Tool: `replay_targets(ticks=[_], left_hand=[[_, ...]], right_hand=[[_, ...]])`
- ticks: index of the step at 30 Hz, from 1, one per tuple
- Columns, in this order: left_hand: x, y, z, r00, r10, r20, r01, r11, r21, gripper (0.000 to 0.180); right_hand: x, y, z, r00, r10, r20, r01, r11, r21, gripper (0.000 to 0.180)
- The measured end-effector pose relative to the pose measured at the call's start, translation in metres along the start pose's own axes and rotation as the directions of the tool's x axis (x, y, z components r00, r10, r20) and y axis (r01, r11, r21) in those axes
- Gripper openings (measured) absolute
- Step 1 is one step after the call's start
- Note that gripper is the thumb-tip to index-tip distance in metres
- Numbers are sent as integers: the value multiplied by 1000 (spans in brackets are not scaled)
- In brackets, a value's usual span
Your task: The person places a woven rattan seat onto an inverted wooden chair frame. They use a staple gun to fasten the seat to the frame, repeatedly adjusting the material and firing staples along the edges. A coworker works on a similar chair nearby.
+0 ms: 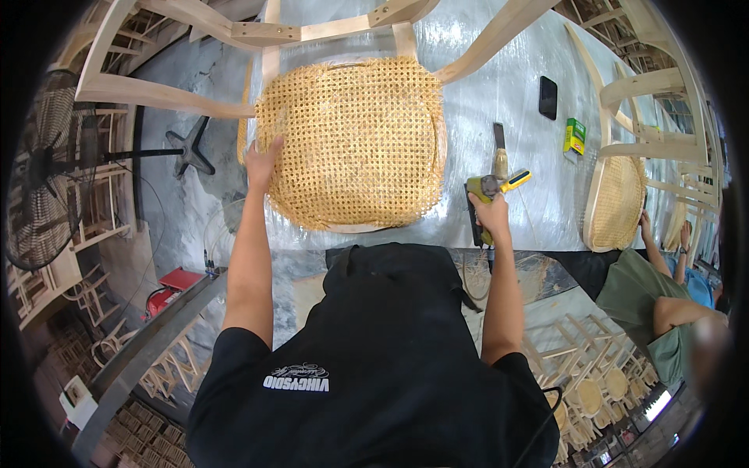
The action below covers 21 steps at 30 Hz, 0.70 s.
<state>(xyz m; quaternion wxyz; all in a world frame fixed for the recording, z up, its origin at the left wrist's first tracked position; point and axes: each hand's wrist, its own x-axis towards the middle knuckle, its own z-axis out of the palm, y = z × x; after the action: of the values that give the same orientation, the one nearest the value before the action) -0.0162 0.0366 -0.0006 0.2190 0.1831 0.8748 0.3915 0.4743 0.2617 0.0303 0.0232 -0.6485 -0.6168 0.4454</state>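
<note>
A pale wooden chair (343,30) lies on the plastic-covered table, with woven cane webbing (351,144) over its seat and frayed ends around the rim. At the seat's left edge, my left hand (264,162) grips the rim, its thumb on the webbing and some fingers hidden. My right hand (491,212) is closed round the handle of a yellow-green pneumatic staple gun (476,189), to the right of the seat and apart from it. A yellow-and-black handled tool (516,181) lies beside the gun. Just beyond is a wooden-handled chisel (500,148).
A black phone (548,97) and a green-yellow box (574,136) lie farther right. Another cane-seated chair (616,199) is by a co-worker in green (636,300). A large fan (47,168) stands left. An air hose (476,292) hangs below the gun.
</note>
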Motion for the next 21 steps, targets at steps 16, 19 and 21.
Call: replay_targets(ticks=[16,19,21], left_hand=[[-124,144,184,556,648,521,-809,565,161,49],[-127,142,193,568,649,506,-807,561,185,51],[-127,139,195,563,658,500,-811,558,179,52]], right_hand=[[8,-6,7,994,-99,-46,88,975,-202,30],[7,-8,7,995,-81,-61,68,977,-203,29],[10,-7,7,996,-68,-63,53,976,-213,29]])
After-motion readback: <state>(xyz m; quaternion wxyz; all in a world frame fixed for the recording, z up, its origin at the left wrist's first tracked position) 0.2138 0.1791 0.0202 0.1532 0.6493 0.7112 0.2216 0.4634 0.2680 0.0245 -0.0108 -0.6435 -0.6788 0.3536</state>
